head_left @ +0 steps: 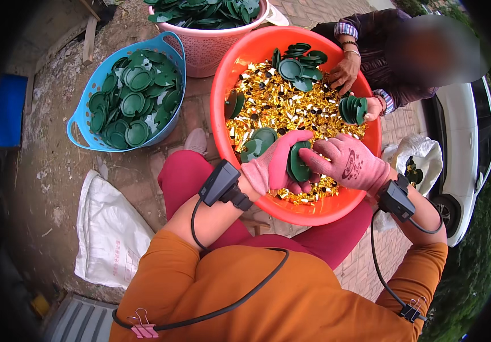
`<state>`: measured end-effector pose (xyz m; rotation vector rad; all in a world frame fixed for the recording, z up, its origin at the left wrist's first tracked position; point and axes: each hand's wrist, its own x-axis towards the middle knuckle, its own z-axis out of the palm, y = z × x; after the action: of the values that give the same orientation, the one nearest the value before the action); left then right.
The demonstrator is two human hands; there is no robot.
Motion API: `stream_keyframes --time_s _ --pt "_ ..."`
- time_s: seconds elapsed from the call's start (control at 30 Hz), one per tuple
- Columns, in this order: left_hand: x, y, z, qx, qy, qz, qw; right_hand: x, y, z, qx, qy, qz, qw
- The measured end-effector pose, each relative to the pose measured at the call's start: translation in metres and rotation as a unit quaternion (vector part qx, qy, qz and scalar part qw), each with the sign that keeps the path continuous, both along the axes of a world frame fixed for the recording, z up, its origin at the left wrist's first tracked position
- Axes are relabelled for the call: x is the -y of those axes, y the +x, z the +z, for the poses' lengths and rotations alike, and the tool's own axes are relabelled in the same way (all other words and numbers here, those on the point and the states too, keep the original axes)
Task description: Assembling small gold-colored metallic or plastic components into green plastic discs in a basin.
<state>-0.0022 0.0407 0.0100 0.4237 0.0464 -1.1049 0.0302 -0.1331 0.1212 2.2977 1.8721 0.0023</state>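
Note:
Both my hands wear pink gloves and meet over the near side of a large red basin (218, 108). My left hand (280, 165) is closed around a green plastic disc (299, 164), held tilted on edge. It may be more than one disc. The fingers of my right hand (349, 162) are bent and pressed against the disc's right edge; their tips are partly hidden. Below lie many small shiny gold pieces (274, 102). More green discs (260, 142) rest on them beside my left hand, and another pile (299, 65) lies at the far side.
Across the basin, a co-worker's hand (345, 73) reaches in; the other holds a stack of green discs (352, 109). A blue basket (80, 122) and a pink basket (200, 48) hold green discs. White sacks (111, 233) stand at both sides. A white car (468, 154) is at right.

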Motion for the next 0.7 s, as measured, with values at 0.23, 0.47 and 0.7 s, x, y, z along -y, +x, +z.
stream_keyframes --time_s 0.23,0.47,0.7 --pt "-0.001 0.000 -0.004 -0.059 0.059 0.034 0.996 -0.006 0.004 -0.024 -0.163 -0.125 -0.141 0.969" --pt "0.014 -0.008 -0.037 0.247 0.304 0.208 0.896 -0.018 -0.046 -0.079 -0.537 0.308 -0.492 0.612" --pt "0.034 -0.011 -0.013 0.135 0.246 0.130 0.951 0.027 -0.082 -0.063 -0.502 0.423 -0.623 0.425"
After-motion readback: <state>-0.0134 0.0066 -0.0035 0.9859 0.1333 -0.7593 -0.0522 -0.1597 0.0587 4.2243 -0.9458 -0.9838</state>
